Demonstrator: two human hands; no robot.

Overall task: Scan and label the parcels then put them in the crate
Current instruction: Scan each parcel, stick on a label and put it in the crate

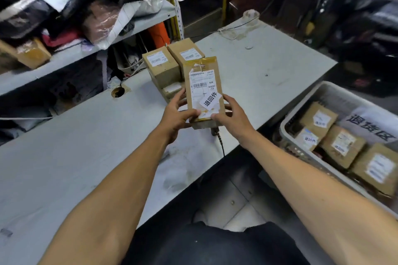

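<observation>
I hold a brown cardboard parcel (203, 90) above the grey table (86, 146), tilted up toward me. It bears a white shipping label with a barcode and a small white sticker (210, 101) with black characters near its lower edge. My left hand (176, 114) grips its lower left side and my right hand (231, 116) grips its lower right corner. Behind it two more brown parcels (161, 64) (186, 52) stand on the table. The grey crate (301, 112) at the right holds several labelled parcels. A dark scanner handle with a cable (217, 133) shows under the parcel.
Grey shelves (64, 56) at the left carry bags, clothes and a box. A round cable hole (118, 92) sits in the table near the shelf. A white sign with black characters (370, 125) lies in the crate. Dark clutter fills the back right.
</observation>
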